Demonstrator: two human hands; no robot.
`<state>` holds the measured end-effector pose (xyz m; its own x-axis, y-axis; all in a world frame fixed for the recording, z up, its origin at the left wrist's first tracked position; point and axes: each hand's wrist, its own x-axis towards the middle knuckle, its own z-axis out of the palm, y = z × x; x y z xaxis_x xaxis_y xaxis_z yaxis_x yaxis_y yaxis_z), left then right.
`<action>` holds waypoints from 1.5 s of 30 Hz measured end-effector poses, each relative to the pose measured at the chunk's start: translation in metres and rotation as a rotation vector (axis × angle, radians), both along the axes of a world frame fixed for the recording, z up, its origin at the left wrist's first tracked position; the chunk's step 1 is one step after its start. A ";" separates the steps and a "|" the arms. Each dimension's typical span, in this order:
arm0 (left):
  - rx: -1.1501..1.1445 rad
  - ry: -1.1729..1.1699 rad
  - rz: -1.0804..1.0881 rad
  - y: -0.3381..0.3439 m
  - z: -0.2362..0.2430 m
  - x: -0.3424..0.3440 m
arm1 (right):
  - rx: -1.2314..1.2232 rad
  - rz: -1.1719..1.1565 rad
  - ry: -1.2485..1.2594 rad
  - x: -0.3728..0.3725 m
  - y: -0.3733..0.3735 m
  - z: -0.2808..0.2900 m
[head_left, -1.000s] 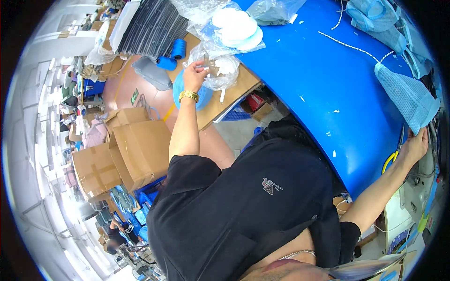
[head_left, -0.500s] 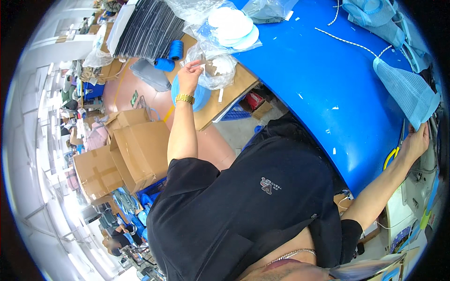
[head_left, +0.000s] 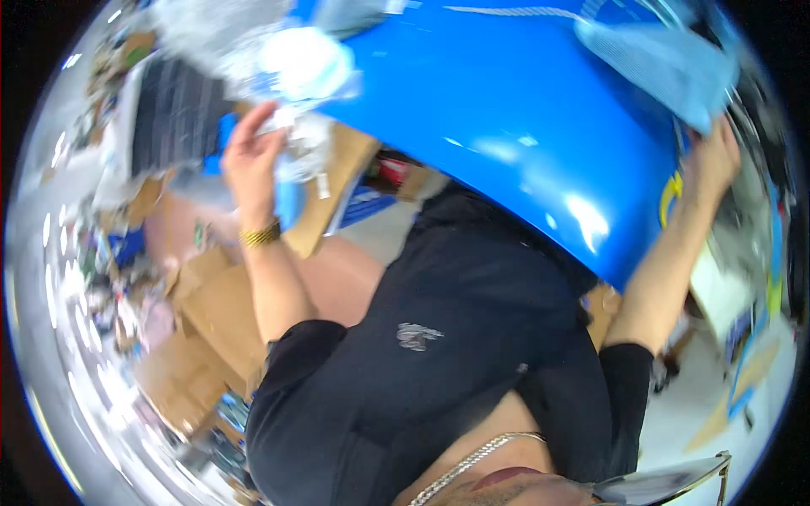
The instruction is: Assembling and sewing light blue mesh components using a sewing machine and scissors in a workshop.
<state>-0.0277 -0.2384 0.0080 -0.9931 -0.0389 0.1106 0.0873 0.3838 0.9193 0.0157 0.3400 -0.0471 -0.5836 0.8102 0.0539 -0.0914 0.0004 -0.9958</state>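
At the far right of the blue table, my right hand (head_left: 715, 160) is closed on the end of a light blue mesh pouch (head_left: 662, 72). A pale cord (head_left: 515, 12) runs from the pouch leftward over the tabletop. My left hand (head_left: 251, 164), with a gold watch band (head_left: 260, 234) at the wrist, is raised at the left beside a clear plastic bag (head_left: 310, 139). Its fingers are half bent, thumb and forefinger apart, and I see nothing held in them. Just beyond lies a stack of white discs (head_left: 308, 63) on plastic wrap. The picture is blurred by motion.
Yellow-handled scissors (head_left: 671, 198) lie by my right forearm at the edge of the blue table (head_left: 472, 93). A wooden board (head_left: 333, 190) adjoins its left end, with a dark stack (head_left: 177, 114) beyond. Open cardboard boxes (head_left: 224, 312) stand on the floor at left.
The whole view has shifted, so the table and pouch appear farther up and left. My left thumb and forefinger have spread apart. My right hand still grips the pouch's end.
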 end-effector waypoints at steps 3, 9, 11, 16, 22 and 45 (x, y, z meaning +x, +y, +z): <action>0.108 -0.010 -0.067 0.027 0.018 -0.003 | 0.032 0.111 0.085 0.000 -0.016 0.022; 0.164 -0.118 -0.244 0.080 0.013 -0.010 | 0.164 0.061 -0.108 -0.002 -0.040 0.055; 0.170 -0.172 -0.327 0.111 0.006 -0.012 | 0.147 0.077 -0.121 0.011 -0.039 0.062; 0.215 -0.395 -0.669 0.213 -0.007 0.008 | 0.187 0.143 -0.089 0.094 -0.020 0.032; 0.195 -0.553 -0.867 0.268 -0.024 0.021 | 0.184 0.633 -0.403 0.126 -0.110 0.040; 0.201 -0.903 -1.021 0.289 -0.041 0.033 | -0.023 0.536 -0.372 0.122 -0.125 -0.002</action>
